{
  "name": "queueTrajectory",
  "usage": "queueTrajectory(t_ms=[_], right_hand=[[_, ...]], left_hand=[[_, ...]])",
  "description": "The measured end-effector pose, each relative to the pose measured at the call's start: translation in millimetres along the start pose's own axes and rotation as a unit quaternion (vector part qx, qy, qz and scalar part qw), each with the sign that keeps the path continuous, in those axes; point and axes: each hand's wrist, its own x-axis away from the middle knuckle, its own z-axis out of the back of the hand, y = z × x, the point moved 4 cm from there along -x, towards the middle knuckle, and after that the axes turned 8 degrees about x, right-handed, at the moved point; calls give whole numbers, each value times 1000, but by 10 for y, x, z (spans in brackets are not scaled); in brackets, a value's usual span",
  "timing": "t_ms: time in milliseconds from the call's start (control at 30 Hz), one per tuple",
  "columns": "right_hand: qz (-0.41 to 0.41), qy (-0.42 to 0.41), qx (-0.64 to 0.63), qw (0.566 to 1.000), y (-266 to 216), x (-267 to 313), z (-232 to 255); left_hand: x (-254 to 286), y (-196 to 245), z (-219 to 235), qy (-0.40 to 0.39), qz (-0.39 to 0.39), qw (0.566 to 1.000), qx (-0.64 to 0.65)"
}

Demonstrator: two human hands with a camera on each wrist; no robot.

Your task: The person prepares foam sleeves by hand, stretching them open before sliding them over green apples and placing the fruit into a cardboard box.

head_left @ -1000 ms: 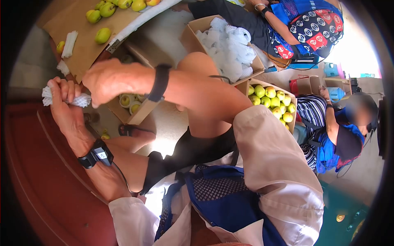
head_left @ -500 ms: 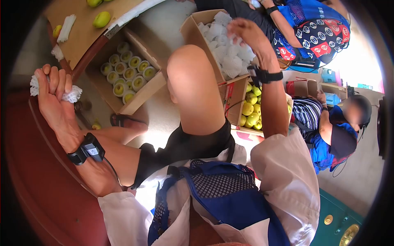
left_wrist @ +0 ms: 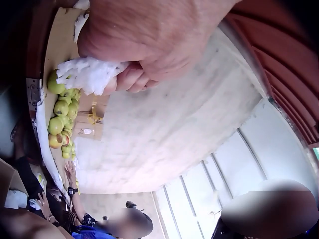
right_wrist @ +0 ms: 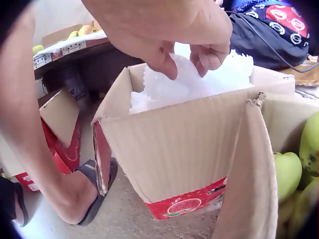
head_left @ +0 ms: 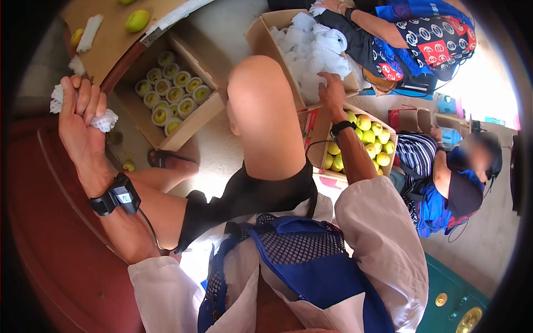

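My left hand (head_left: 83, 122) grips a bundle of white foam fruit nets (left_wrist: 87, 74), its fingers curled round the middle so that both ends stick out. Over at the box of loose foam nets (head_left: 311, 53), my right hand (head_left: 333, 97) reaches in at the near edge. The right wrist view has the thumb and fingers (right_wrist: 167, 64) of that hand pinching a white foam net (right_wrist: 182, 79) among the pile. Green pears or apples (head_left: 369, 136) fill a carton right below the right wrist.
An open carton (head_left: 177, 147) holds rows of netted fruit beside my raised knee (head_left: 258, 83). Several loose fruits (left_wrist: 62, 109) and a net stack (head_left: 90, 33) lie on the cardboard-covered table (head_left: 108, 61). Two people sit to the right. A red panel (head_left: 61, 222) stands at left.
My right hand has moved from beside the left hand over to the foam-net box and down onto the nets. The left hand keeps its grip on the bundle.
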Motion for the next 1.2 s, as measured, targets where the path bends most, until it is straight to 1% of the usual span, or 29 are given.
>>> queueTrajectory(t_ms=[67, 167, 200, 267, 367, 467, 567, 667, 700, 800, 900, 1000, 1100, 1200], right_hand=[[15, 41, -69, 997, -54, 14, 151], [55, 136, -152, 977, -29, -29, 261], [23, 104, -228, 968, 50, -69, 195], [-42, 39, -374, 926, 204, -119, 33], [-154, 9, -457, 876, 122, -49, 238], [-173, -58, -411, 893, 246, -33, 169], [-176, 51, -499, 847, 297, -6, 239], [-206, 3, -523, 827, 358, 16, 163], [-228, -10, -516, 826, 394, 37, 148], [-240, 47, -577, 779, 468, 55, 122], [-245, 46, -622, 743, 579, 79, 72], [-266, 61, -647, 713, 726, 82, 18], [-252, 51, -718, 647, 742, 96, -79], [-314, 56, -731, 603, 822, 87, -156]], left_hand=[[9, 13, -15, 0, -2, 1000, 2], [19, 38, -28, 13, -12, 1000, -21], [18, 39, -30, 4, -10, 1000, -19], [18, 32, -35, -15, -4, 1000, -14], [25, 37, -6, -25, 1, 1000, -14], [25, 49, 20, -10, -7, 1000, -29], [44, 70, 28, 9, -8, 999, -36], [30, 75, 98, 0, -11, 999, -38], [22, 72, 113, 0, -9, 999, -38], [18, 80, 134, 4, -10, 999, -45], [24, 69, 105, 4, -13, 998, -55], [33, 60, 88, 11, -12, 998, -60], [31, 49, 88, 19, -9, 998, -62], [38, 38, 98, 25, -12, 997, -78]])
